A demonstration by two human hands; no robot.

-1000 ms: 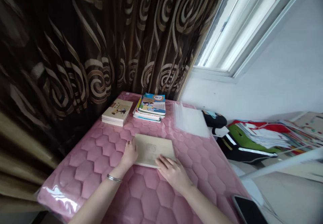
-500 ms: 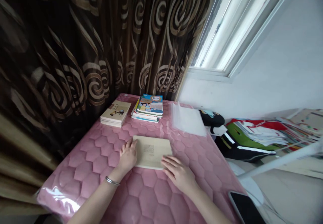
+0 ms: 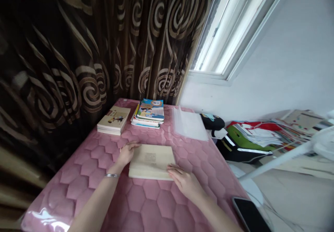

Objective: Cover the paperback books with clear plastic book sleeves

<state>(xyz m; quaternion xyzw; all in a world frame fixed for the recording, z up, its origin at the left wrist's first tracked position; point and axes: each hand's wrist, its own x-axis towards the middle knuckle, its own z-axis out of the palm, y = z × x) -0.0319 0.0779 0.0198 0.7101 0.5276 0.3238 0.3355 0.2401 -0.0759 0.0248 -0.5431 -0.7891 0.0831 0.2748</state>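
Observation:
A cream book [image 3: 156,160] lies closed and flat on the pink padded table cover, with a small block of print on its upper face. My left hand [image 3: 127,153] touches its far left corner, fingers stretched along the edge. My right hand [image 3: 184,178] rests at the near right edge, with extended fingers lying on the cover. The undersides of both hands are hidden. A silver bracelet [image 3: 112,175] circles my left wrist.
Behind the book are a stack of cream books [image 3: 114,120] and a pile of colourful textbooks [image 3: 150,111]. Clear plastic sheets [image 3: 190,124] lie at the back right. A phone [image 3: 252,214] is at the right edge, near a white lamp stand [image 3: 276,160]. Curtains hang behind.
My left hand has slid from the book's left side to its far left corner, uncovering more of that side. My right hand stays at the right edge. The view has shifted slightly.

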